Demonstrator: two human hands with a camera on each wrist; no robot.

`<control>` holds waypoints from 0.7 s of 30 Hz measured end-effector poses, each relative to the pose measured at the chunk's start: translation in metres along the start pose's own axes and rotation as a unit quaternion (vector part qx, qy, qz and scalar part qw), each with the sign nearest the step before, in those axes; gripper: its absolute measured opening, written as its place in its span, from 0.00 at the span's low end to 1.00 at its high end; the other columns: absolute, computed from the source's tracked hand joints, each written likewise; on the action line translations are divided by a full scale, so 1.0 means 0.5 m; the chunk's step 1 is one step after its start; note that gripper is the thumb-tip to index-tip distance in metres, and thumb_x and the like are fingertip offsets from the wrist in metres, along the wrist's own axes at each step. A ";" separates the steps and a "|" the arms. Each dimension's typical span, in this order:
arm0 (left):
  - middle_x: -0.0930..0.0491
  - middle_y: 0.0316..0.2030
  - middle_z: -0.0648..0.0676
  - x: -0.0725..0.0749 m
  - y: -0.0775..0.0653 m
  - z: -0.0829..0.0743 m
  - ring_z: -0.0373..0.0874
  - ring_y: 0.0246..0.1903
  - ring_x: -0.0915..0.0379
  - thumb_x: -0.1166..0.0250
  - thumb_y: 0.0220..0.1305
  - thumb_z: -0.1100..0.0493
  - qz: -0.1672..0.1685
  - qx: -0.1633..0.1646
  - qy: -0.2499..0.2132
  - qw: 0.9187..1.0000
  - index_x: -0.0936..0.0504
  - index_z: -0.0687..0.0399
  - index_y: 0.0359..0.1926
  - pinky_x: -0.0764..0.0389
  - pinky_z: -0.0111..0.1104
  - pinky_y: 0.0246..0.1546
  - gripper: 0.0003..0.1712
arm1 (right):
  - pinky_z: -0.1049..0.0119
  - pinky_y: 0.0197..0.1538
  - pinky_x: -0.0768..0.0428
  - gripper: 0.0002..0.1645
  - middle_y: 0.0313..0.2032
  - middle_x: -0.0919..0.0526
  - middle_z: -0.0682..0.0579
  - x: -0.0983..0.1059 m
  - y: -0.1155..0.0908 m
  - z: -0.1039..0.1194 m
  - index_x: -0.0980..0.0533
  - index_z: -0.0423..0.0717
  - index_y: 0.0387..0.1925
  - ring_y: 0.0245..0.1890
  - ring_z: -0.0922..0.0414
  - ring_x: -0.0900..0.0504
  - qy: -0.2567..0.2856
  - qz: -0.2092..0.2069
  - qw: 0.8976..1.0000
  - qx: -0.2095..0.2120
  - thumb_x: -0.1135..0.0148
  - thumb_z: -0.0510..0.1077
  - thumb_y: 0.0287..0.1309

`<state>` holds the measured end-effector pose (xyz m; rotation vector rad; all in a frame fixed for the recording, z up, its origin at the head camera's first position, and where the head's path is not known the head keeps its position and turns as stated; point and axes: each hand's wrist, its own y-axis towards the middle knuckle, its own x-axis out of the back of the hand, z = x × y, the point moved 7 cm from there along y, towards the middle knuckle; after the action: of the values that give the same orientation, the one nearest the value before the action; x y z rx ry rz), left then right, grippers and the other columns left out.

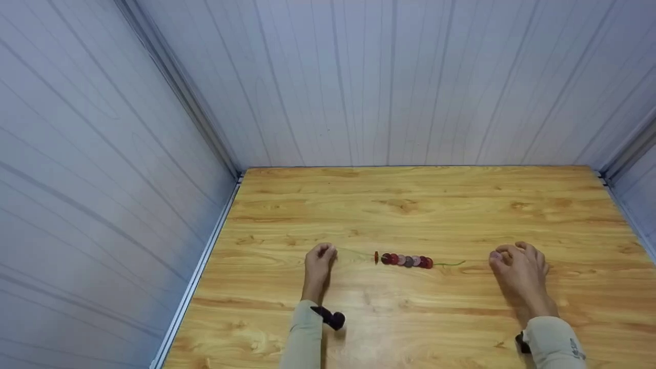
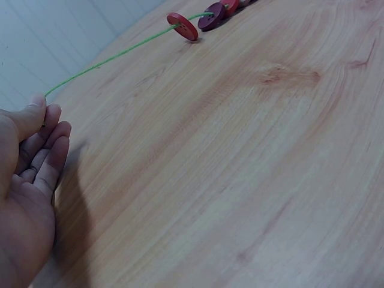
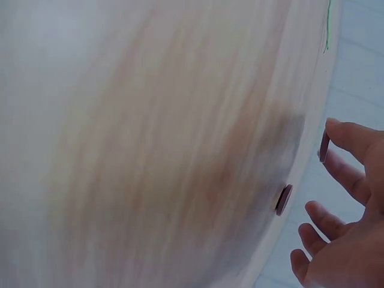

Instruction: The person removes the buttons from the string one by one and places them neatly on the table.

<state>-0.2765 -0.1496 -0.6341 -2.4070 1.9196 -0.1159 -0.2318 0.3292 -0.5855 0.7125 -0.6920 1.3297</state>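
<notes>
My left hand (image 1: 319,264) pinches one end of a green string (image 2: 108,60) between thumb and forefinger, holding it raised above the table. The string slopes down through a red button (image 2: 182,27) tilted up on its edge. Further right, a row of overlapping red, pink, grey and dark buttons (image 1: 408,261) lies on the string, whose free tail (image 1: 451,264) trails past it. My right hand (image 1: 523,269), well apart from the row, holds a dark button (image 3: 324,146) between thumb and forefinger, other fingers spread. Below that hand, another dark button (image 3: 284,200) rests on the table.
The wood-grain table (image 1: 405,205) meets a pale panelled wall (image 1: 359,82) at the back. A second pale wall (image 1: 92,179) stands along the left, with a metal strip at the table's edge. Dark wrist devices (image 1: 333,320) sit at both cuffs.
</notes>
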 end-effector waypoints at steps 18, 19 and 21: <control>0.21 0.37 0.72 -0.002 -0.036 -0.070 0.61 0.39 0.24 0.41 0.66 0.68 0.019 -0.009 0.016 1.000 0.22 0.76 0.40 0.20 0.44 0.42 0.10 | 0.29 0.56 0.55 0.22 0.63 0.44 0.27 -0.008 0.030 -0.019 0.24 0.43 0.53 0.61 0.28 0.51 -0.028 0.014 0.999 -0.024 0.44 0.53 0.66; 0.21 0.38 0.72 -0.002 -0.037 -0.071 0.61 0.39 0.23 0.41 0.66 0.67 0.020 -0.011 0.017 1.000 0.22 0.76 0.41 0.20 0.43 0.42 0.10 | 0.29 0.56 0.55 0.21 0.63 0.44 0.27 -0.007 0.032 -0.019 0.24 0.43 0.53 0.62 0.27 0.51 -0.029 0.013 0.999 -0.025 0.43 0.53 0.66; 0.21 0.38 0.72 -0.002 -0.039 -0.071 0.60 0.39 0.23 0.41 0.66 0.67 0.022 -0.011 0.014 1.000 0.22 0.76 0.42 0.20 0.43 0.42 0.11 | 0.28 0.56 0.55 0.21 0.62 0.44 0.27 -0.008 0.036 -0.021 0.24 0.43 0.53 0.61 0.27 0.52 -0.032 0.012 0.999 -0.031 0.42 0.52 0.65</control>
<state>-0.2614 -0.1444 -0.5972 -2.3884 1.9958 -0.1275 -0.2498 0.3370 -0.5939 0.7008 -0.7909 1.3065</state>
